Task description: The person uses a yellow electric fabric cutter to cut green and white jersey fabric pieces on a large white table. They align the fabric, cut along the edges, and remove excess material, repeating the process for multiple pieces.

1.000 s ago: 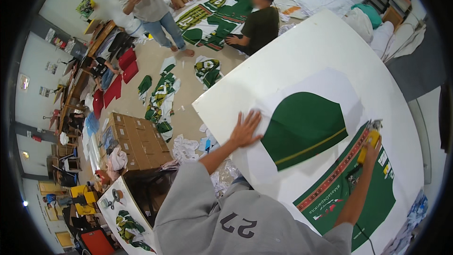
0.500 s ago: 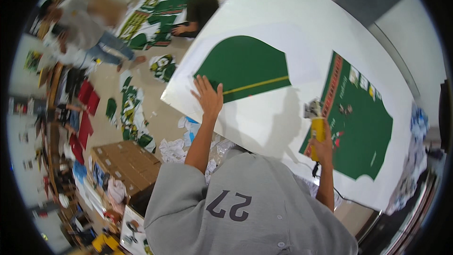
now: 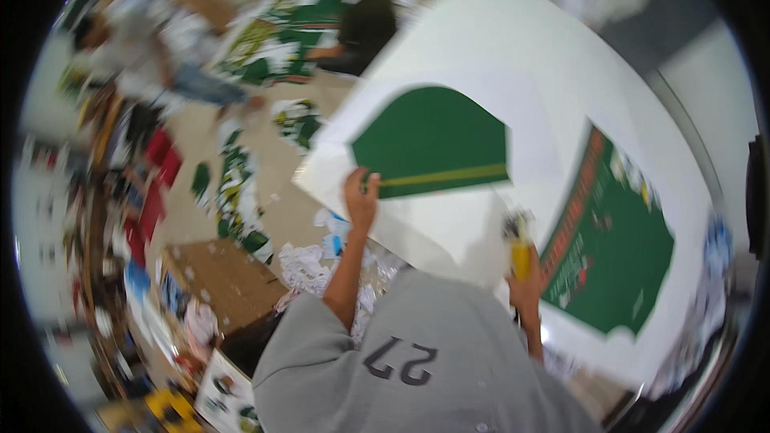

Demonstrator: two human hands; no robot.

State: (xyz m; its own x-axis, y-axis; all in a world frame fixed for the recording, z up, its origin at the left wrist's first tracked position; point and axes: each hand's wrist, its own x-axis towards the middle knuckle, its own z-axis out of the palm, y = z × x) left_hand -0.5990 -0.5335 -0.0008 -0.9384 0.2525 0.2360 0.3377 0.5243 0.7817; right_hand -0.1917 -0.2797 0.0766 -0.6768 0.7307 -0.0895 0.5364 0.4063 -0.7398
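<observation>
Right hand [image 3: 525,295] gripping tool [image 3: 520,260], seemingly lettered panel [image 3: 613,252]

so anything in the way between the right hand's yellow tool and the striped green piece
Nothing visible: just white table lies between the yellow tool in the right hand and the striped piece. The left hand is at its lower left corner.

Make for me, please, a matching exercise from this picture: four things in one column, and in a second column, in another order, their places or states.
Things
1. left hand
2. right hand
3. dome-shaped green piece
4. printed green piece

Places or states
A. lies on the white table, right of the yellow tool
B. at the lower left corner of the dome-shaped piece
C. crossed by a yellow stripe
D. holds the yellow tool

Pairs: 1-B; 2-D; 3-C; 4-A
</observation>
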